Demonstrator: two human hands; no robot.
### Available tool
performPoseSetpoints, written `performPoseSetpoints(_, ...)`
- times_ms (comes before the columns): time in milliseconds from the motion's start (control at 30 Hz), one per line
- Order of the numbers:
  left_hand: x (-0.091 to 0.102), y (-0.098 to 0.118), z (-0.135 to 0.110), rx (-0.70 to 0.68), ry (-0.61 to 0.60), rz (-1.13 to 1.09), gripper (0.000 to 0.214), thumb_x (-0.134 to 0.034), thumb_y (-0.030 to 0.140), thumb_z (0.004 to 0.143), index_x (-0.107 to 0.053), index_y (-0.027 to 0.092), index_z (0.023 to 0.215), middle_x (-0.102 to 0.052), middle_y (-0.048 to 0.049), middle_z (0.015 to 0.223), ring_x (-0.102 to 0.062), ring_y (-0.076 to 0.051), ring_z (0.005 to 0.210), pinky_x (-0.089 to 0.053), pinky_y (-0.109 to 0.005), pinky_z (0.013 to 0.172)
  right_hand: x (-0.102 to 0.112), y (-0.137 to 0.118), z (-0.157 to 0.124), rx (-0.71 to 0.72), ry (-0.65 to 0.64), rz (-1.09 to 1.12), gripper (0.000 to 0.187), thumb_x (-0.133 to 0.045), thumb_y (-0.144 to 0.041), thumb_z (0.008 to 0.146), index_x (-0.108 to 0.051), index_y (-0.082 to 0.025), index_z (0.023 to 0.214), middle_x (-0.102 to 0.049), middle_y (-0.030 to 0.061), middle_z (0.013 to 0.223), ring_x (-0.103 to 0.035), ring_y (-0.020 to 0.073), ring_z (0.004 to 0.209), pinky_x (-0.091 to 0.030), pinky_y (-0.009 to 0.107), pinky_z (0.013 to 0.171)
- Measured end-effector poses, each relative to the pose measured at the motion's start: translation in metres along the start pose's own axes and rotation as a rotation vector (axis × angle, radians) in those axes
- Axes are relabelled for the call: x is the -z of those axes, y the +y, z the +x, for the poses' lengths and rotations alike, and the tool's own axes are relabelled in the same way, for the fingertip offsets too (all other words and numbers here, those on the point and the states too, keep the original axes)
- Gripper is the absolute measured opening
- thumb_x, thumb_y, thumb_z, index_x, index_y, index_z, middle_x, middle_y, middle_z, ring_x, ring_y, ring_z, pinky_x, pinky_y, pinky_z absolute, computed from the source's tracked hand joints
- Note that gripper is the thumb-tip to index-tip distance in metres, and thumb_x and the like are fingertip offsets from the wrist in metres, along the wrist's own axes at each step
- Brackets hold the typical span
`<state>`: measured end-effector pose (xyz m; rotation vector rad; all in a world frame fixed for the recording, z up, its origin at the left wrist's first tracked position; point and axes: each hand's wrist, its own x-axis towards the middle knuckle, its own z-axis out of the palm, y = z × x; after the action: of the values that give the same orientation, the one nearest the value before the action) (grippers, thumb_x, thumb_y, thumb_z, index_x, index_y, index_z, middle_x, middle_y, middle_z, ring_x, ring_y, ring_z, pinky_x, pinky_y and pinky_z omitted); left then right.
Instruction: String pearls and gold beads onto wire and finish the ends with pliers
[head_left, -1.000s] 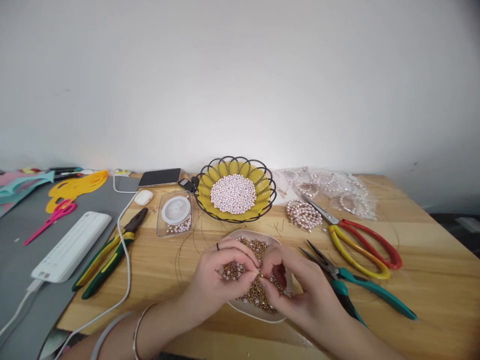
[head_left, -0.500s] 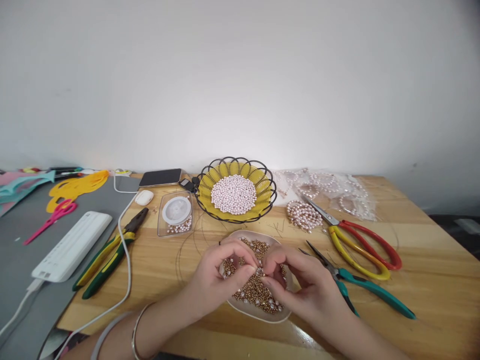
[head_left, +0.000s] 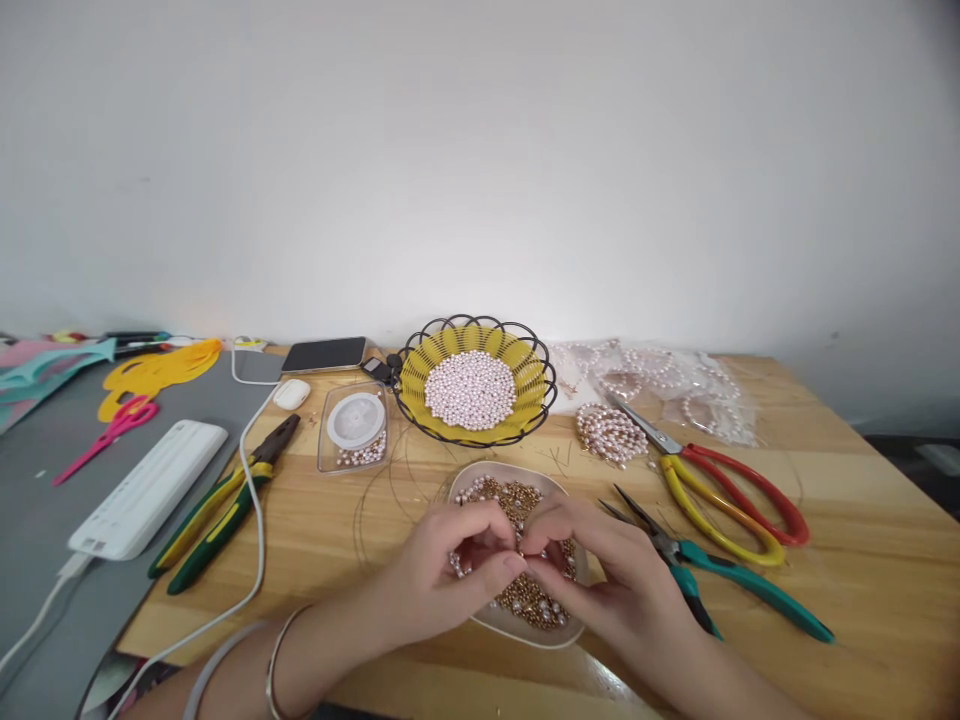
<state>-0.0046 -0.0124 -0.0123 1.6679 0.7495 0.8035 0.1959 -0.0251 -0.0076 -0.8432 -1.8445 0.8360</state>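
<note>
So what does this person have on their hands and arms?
Both are bare: no gloves on the left hand or the right hand, and no sleeves show on either forearm. The left wrist carries a thin metallic bangle. A paler, wider band sits further up that forearm. No watch is visible.

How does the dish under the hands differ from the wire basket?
The dish is pale, solid; the basket black wire lined yellow. The dish holds gold and pearl beads; the basket only pale pearls. Left hand and right hand meet over the dish; the basket is untouched. Both sit on the table.
</note>
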Motion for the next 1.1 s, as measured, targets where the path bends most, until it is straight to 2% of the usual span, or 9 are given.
performPoseSetpoints(133, 0.0004, 0.0, 0.0007, 0.021, -0.019, 0.015, 0.023, -0.053, 0.028, 0.101, -0.057, 0.02, 0.08, -0.046, 0.0039, 0.067, -0.042, -0.013, 0.059, -0.031, -0.024, 0.055, 0.0005, 0.0009, 0.001, -0.011, -0.012, 0.001, 0.012, -0.068, -0.016, 0.096, -0.065, -0.027, 0.092, -0.068, -0.0026, 0.078, -0.064, 0.0142, 0.066, -0.052, 0.025, 0.059)
performPoseSetpoints(367, -0.0019, -0.0011, 0.0002, 0.034, -0.007, 0.004, 0.024, -0.051, 0.028, 0.1, -0.052, 0.02, 0.078, -0.041, 0.0054, 0.064, -0.035, -0.01, 0.053, -0.026, -0.022, 0.049, -0.0007, 0.0016, 0.0002, -0.042, -0.025, -0.015, 0.015, -0.067, -0.013, 0.093, -0.063, -0.026, 0.091, -0.067, -0.0034, 0.078, -0.062, 0.0136, 0.066, -0.049, 0.024, 0.059)
performPoseSetpoints(600, -0.0049, 0.0, -0.0032, 0.093, -0.021, -0.057, 0.025, -0.055, 0.03, 0.096, -0.048, 0.02, 0.074, -0.032, 0.0088, 0.057, -0.027, -0.007, 0.046, -0.019, -0.019, 0.043, -0.0059, 0.0001, -0.0017, -0.035, -0.045, 0.009, 0.017, -0.061, -0.01, 0.09, -0.058, -0.026, 0.085, -0.062, -0.0031, 0.075, -0.058, 0.015, 0.067, -0.047, 0.027, 0.059)
performPoseSetpoints(833, -0.0073, 0.0011, -0.0065, 0.145, -0.027, -0.126, 0.024, -0.057, 0.031, 0.092, -0.048, 0.02, 0.073, -0.034, 0.0081, 0.058, -0.026, -0.007, 0.046, -0.019, -0.018, 0.042, -0.0063, 0.0006, -0.0032, 0.003, -0.051, 0.031, 0.02, -0.063, -0.008, 0.086, -0.058, -0.027, 0.089, -0.063, -0.0037, 0.076, -0.06, 0.0153, 0.068, -0.049, 0.028, 0.061)
performPoseSetpoints(1100, -0.0041, 0.0079, -0.0023, 0.162, -0.01, -0.147, 0.029, -0.063, 0.035, 0.09, -0.048, 0.02, 0.07, -0.034, 0.008, 0.058, -0.024, -0.006, 0.047, -0.019, -0.018, 0.042, -0.0053, -0.0004, -0.0021, -0.03, -0.04, 0.025, 0.019, -0.06, -0.009, 0.083, -0.056, -0.027, 0.087, -0.062, -0.0031, 0.075, -0.06, 0.0159, 0.067, -0.049, 0.028, 0.059)
